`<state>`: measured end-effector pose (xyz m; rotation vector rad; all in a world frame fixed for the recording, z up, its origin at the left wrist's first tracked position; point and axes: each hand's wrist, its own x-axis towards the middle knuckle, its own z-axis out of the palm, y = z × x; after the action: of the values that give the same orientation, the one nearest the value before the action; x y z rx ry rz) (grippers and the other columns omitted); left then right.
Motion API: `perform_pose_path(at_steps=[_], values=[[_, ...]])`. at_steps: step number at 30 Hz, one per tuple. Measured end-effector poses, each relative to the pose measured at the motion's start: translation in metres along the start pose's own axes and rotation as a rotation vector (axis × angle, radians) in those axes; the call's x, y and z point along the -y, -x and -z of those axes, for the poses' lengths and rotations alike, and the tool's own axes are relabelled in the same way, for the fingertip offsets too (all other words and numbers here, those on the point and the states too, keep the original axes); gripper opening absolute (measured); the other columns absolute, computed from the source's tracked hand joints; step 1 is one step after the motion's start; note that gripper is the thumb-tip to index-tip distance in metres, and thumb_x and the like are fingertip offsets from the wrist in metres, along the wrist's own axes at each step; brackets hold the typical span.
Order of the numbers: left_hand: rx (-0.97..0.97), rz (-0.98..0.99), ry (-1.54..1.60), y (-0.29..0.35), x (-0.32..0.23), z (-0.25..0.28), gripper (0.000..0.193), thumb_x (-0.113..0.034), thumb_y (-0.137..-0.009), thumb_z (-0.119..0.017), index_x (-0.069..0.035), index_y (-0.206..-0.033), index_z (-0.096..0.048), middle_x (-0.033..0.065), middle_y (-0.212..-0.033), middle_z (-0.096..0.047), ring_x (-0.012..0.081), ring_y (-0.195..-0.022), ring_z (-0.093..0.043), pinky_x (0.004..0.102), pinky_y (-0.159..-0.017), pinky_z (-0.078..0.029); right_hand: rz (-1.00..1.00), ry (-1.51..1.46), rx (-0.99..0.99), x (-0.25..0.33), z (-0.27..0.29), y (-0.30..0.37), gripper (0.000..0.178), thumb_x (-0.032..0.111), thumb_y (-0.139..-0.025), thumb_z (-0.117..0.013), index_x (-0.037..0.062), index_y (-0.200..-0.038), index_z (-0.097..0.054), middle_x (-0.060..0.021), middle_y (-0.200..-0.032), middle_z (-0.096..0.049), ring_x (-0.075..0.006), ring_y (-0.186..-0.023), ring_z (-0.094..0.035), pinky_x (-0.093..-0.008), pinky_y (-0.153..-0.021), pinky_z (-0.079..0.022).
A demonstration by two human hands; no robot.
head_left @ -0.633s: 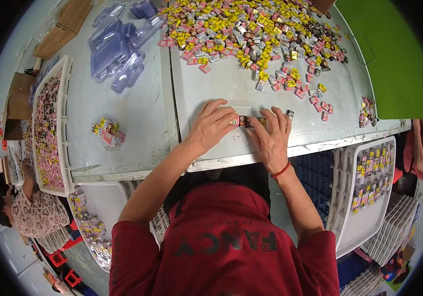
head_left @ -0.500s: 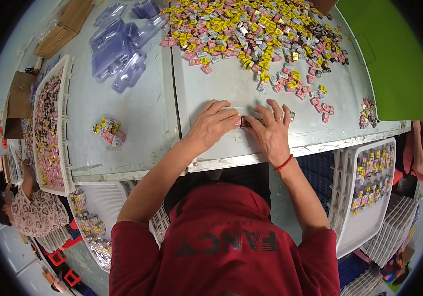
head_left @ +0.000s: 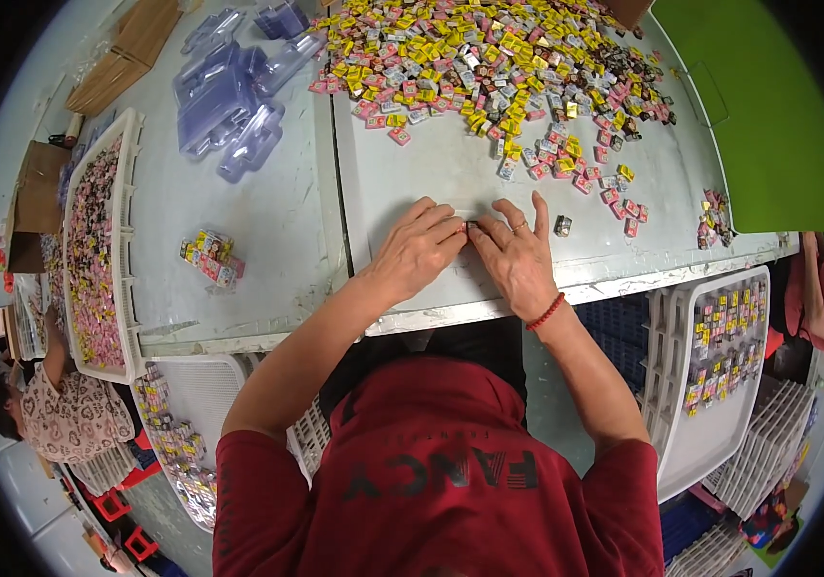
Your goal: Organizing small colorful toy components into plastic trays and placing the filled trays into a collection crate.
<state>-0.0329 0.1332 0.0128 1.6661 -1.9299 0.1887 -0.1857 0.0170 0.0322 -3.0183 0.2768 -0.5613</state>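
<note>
At the table's (head_left: 431,183) near edge both hands stay put: left hand (head_left: 418,252) and right hand (head_left: 516,258) (fingertips meeting) pinch a small dark packet (head_left: 470,228).

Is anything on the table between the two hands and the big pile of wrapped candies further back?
Nothing visible blocks the way. Bare grey table lies between the left hand, the right hand and the candy pile. Only a few stray candies sit off to the right, and the clear plastic trays lie well left.
</note>
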Motion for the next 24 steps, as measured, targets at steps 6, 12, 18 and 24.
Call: perform_pose_path(at_steps=[6,12,18,24], values=[[-0.021,0.024,0.080,0.003,-0.010,0.008,0.028,-0.011,-0.069,-0.072,0.000,-0.093,-0.064,0.0093,-0.104,-0.062,0.0291,-0.107,-0.055,0.0407,-0.090,-0.044,-0.092,-0.115,-0.065,0.009,-0.003,0.012,0.024,0.013,-0.078,-0.066,0.0083,-0.102,-0.068,-0.0046,-0.109,-0.063,-0.0255,-0.119,-0.049,-0.0569,-0.110,-0.020],[-0.029,0.052,0.076,0.011,-0.009,0.003,0.033,-0.016,-0.069,-0.075,-0.001,-0.096,-0.063,0.0079,-0.108,-0.061,0.0295,-0.112,-0.054,0.0416,-0.092,-0.044,-0.083,-0.180,-0.113,0.008,-0.013,0.019,0.023,0.016,-0.077,-0.070,0.0082,-0.099,-0.068,-0.0035,-0.110,-0.064,-0.0229,-0.115,-0.052,-0.0539,-0.109,-0.021],[-0.025,-0.004,0.065,0.015,-0.009,-0.001,0.031,-0.013,-0.072,-0.074,0.000,-0.098,-0.064,0.0092,-0.111,-0.062,0.0306,-0.111,-0.056,0.0410,-0.092,-0.044,-0.022,-0.149,-0.143,0.005,-0.011,0.024,0.024,0.015,-0.076,-0.071,0.0083,-0.099,-0.067,-0.0023,-0.109,-0.066,-0.0200,-0.106,-0.056,-0.0520,-0.108,-0.024],[-0.064,0.036,0.167,0.021,-0.012,0.001,0.037,-0.009,-0.067,-0.077,-0.003,-0.100,-0.065,0.0116,-0.114,-0.060,0.0305,-0.107,-0.058,0.0394,-0.089,-0.048,-0.080,-0.164,-0.166,0.017,-0.011,0.034,0.031,0.010,-0.077,-0.070,0.0050,-0.107,-0.064,-0.0060,-0.114,-0.062,-0.0226,-0.107,-0.055,-0.0493,-0.102,-0.034]])
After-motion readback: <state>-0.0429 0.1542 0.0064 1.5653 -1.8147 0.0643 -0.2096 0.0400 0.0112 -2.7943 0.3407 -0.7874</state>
